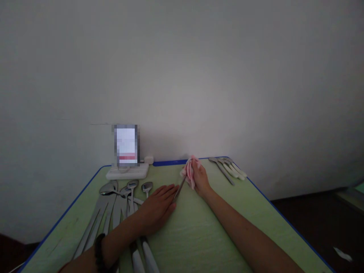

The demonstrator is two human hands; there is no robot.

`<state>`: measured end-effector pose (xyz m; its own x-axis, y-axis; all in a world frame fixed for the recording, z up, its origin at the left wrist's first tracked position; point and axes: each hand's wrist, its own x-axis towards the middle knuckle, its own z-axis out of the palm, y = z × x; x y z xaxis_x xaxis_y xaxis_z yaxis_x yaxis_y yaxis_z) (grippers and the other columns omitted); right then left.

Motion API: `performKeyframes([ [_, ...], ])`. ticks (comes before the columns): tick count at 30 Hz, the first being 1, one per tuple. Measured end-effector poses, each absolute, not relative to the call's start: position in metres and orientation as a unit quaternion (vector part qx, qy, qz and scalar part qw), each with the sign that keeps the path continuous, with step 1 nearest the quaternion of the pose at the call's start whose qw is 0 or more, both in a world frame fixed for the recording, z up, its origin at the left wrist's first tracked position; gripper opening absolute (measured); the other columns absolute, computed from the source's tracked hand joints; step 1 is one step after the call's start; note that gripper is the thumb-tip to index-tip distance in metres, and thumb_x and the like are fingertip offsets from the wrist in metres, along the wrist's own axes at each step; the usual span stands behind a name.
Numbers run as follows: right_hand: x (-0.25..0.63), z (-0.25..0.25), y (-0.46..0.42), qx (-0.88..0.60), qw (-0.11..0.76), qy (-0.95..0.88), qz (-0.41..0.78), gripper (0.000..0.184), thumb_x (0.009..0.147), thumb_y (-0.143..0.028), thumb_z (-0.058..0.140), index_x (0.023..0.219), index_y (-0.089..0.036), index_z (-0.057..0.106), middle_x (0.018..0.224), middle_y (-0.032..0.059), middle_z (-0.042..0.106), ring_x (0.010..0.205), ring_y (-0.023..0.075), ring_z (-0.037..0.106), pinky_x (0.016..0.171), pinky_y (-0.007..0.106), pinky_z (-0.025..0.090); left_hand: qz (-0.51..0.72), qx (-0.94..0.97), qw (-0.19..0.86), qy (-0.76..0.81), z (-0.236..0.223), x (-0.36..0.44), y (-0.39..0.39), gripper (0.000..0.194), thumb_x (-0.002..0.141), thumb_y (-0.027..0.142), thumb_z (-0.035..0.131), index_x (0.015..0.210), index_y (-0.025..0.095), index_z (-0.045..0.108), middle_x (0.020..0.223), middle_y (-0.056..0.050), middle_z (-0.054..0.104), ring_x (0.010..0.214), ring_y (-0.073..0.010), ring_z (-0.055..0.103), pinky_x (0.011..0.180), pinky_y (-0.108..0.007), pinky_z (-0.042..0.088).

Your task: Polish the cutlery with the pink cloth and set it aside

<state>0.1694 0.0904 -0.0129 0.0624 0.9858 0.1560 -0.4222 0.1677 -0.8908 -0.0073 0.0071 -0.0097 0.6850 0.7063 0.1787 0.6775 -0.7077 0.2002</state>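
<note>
My left hand [160,204] reaches low over the table, fingers extended and thumb below, gripping one end of a thin metal utensil [179,189]. The other end runs up into a pink and white cloth [190,172], which hides its head, so its kind is not visible. Bunched around that end, the cloth is held in my closed right hand [201,178]. Left of my left hand, several metal spoons [108,188] and other long utensils lie in a loose, overlapping pile. A small spoon [147,186] sits nearest its knuckles.
At the table's far right corner lie several spoons [224,170], some with white handles. A blurred lit screen [126,146] stands on a white base [127,172] at the back left, beside a white plug [148,160]. The green table [204,231] has a blue edge and meets a wall.
</note>
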Motion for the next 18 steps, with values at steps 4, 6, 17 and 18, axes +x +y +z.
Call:
performKeyframes([
  [4, 0.171, -0.010, 0.082, -0.379, 0.562, -0.494, 0.545, 0.040, 0.073, -0.056, 0.052, 0.073, -0.016, 0.059, 0.046, -0.0003, 0.057, 0.036, 0.0101, 0.043, 0.040, 0.023, 0.036, 0.123, 0.916, 0.068, 0.377, -0.009, -0.009, 0.008, 0.044, 0.093, 0.031, 0.030, 0.133, 0.014, 0.037, 0.138, -0.009, 0.041, 0.129, -0.0202, 0.034, 0.108, -0.041, 0.028],
  [6, 0.172, -0.009, 0.079, -0.390, 0.536, -0.525, 0.534, 0.042, 0.073, -0.057, 0.051, 0.069, -0.016, 0.060, 0.046, 0.0003, 0.057, 0.038, 0.0106, 0.045, 0.040, 0.023, 0.036, 0.127, 0.916, 0.075, 0.372, -0.008, -0.009, 0.008, 0.043, 0.093, 0.030, 0.031, 0.132, 0.014, 0.039, 0.137, -0.010, 0.043, 0.128, -0.0201, 0.035, 0.108, -0.041, 0.029],
  [17, 0.176, -0.009, 0.091, -0.354, 0.642, -0.380, 0.563, 0.053, 0.077, -0.068, 0.033, 0.073, -0.021, 0.057, 0.064, 0.0028, 0.063, 0.052, 0.0145, 0.054, 0.047, 0.026, 0.042, 0.143, 0.914, 0.090, 0.368, -0.006, -0.010, 0.010, 0.041, 0.092, 0.027, 0.032, 0.132, 0.017, 0.039, 0.137, -0.007, 0.043, 0.127, -0.0185, 0.037, 0.108, -0.038, 0.030],
  [18, 0.178, -0.008, 0.093, -0.348, 0.640, -0.382, 0.569, 0.056, 0.076, -0.069, 0.030, 0.072, -0.020, 0.057, 0.063, 0.0032, 0.062, 0.051, 0.0145, 0.054, 0.045, 0.026, 0.041, 0.142, 0.915, 0.092, 0.366, -0.006, -0.011, 0.010, 0.042, 0.092, 0.027, 0.032, 0.132, 0.017, 0.038, 0.138, -0.006, 0.042, 0.127, -0.0181, 0.036, 0.108, -0.038, 0.029],
])
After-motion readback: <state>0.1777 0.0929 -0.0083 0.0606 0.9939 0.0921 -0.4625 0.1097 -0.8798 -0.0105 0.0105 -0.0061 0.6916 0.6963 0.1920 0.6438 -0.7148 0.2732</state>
